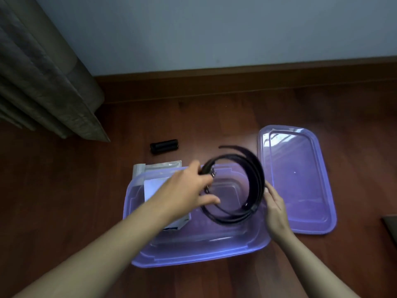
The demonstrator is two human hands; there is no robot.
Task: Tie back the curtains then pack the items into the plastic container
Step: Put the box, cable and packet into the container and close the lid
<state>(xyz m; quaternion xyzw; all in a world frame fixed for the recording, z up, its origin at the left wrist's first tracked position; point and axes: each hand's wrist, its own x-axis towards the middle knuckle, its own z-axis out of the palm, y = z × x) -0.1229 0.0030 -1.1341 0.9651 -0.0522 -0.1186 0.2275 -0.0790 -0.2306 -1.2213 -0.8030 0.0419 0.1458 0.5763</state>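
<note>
Bare left hand (189, 190) and right hand (277, 209) (forearms (120, 233) bare too).

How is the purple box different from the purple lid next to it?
The box is deep and holds a white packet; the lid is flat with nothing on it. A belt is held over the box; the lid lies beside it on the floor. Both are see-through purple plastic.

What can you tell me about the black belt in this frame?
The black belt looks like leather, wound into a loose coil of several turns, its tail end sticking out free. It is held tilted above the purple container. The left hand grips it by the metal buckle; the right hand touches its outer edge.
</note>
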